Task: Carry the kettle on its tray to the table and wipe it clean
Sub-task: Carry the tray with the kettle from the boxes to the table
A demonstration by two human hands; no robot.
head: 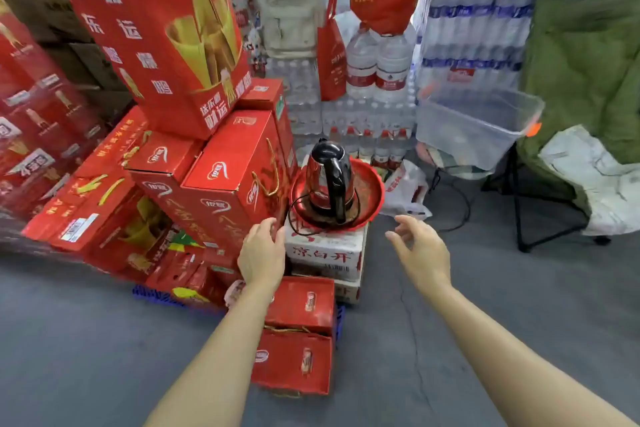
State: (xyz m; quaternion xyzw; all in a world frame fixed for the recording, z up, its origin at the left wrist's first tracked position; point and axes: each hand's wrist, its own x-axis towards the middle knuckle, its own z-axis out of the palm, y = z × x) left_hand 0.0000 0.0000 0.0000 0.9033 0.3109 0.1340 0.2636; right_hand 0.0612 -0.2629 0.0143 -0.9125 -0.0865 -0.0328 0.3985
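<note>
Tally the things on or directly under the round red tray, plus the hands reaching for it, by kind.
Steel electric kettle with black handle: 1
Round red plastic tray: 1
White printed cartons stacked under the tray: 2
Bare hands, left hand and right hand, both open and touching nothing: 2
Total: 6
</note>
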